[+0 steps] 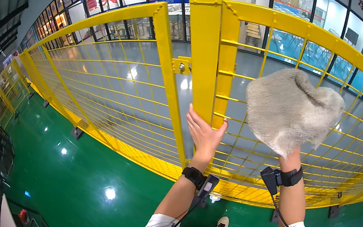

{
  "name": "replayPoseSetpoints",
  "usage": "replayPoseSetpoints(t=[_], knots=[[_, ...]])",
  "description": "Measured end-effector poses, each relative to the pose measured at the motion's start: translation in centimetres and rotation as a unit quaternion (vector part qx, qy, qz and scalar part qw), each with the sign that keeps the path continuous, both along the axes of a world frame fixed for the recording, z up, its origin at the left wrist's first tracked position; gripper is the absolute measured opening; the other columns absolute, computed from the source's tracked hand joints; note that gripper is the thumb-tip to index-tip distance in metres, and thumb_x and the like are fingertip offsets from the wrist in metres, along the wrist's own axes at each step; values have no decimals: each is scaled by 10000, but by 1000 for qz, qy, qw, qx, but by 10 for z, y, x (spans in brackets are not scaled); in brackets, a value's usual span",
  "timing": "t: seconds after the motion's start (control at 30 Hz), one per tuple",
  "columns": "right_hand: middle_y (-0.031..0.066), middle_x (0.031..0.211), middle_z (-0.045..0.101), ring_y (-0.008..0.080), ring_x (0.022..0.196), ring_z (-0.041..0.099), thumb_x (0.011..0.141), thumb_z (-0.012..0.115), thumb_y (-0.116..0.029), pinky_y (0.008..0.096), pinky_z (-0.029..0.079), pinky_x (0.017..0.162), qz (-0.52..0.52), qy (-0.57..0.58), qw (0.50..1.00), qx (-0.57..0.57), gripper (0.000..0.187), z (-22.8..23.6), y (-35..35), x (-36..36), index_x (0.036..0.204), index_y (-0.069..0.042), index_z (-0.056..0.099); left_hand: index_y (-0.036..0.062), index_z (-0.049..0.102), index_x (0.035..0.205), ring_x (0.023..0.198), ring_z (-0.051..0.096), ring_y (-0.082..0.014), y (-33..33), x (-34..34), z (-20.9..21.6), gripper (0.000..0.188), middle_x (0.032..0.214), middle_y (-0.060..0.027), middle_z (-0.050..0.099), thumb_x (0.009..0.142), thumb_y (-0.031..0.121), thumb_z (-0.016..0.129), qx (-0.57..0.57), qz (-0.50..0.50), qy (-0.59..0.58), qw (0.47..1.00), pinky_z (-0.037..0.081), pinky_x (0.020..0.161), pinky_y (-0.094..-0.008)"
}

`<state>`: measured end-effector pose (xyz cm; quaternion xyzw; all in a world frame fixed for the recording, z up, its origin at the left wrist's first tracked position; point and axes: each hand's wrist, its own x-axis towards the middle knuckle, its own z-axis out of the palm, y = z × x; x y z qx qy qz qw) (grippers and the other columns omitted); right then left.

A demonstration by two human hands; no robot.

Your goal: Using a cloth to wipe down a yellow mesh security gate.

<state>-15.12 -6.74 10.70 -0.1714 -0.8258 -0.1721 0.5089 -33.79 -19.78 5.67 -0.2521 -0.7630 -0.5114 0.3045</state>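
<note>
A yellow metal fence post point(201, 54) stands upright in front of me. My left hand point(205, 135) lies against its lower visible part, fingers stretched along the left edge and thumb apart toward the right side. My right hand point(291, 155) is raised in front of the right mesh panel point(356, 139). A greyish-white cloth point(289, 108) covers nearly all of that hand, its fingers hidden behind the fabric. The cloth is rumpled, with a dark fold at its top. Whether it touches the mesh I cannot tell.
A left mesh panel point(114, 82) joins the post by a bolted bracket point(181, 65). Green glossy floor point(81, 183) lies below, with my shoes point(221, 224) near the fence foot. Beyond are glass-walled rooms point(287, 35). Black-framed equipment point(2, 154) stands at far left.
</note>
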Motion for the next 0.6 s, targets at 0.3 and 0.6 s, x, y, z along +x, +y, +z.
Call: replayPoseSetpoints(t=[0.3,0.6], knots=[[142,1151,614,351,1133,522,699,725,-211,433,406,963,11,-129,986,-102,445,-109,-27,16,1125,-113,642,-74,133,1399,1187,358,-453,-5,-2,-2,1081,1248,-286,349,658,325,812,27,-90,-32,995,306,1027,-498],[158,1152,575,403,1146,455,702,701,-241,488,354,988,192,-204,882,-380,491,-266,-49,70,1163,-101,604,-41,73,1428,1308,304,-387,-29,-14,-4,1202,1394,-253,259,604,314,874,38,-261,-96,960,288,1079,-450]])
